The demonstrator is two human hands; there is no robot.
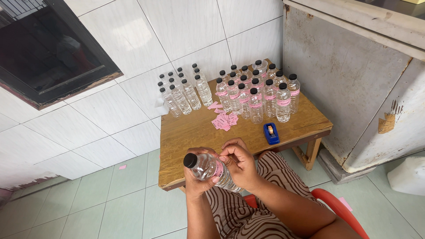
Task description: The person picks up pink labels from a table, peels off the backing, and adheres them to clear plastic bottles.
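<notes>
Two groups of clear, black-capped plastic bottles stand at the back of the wooden surface [195, 132]: labelled bottles [259, 95] on the right, bare bottles [183, 93] on the left. Nearer lie loose pink labels [225, 120] and a blue tape dispenser [271, 133]. Over the lap, the left hand [197, 181] is wrapped around a tilted bottle [211, 169] while the right hand [241, 163] pinches its pink label [218, 168] against the side. Labelling looks to be mid-step; smoothing the label flat seems called for next.
</notes>
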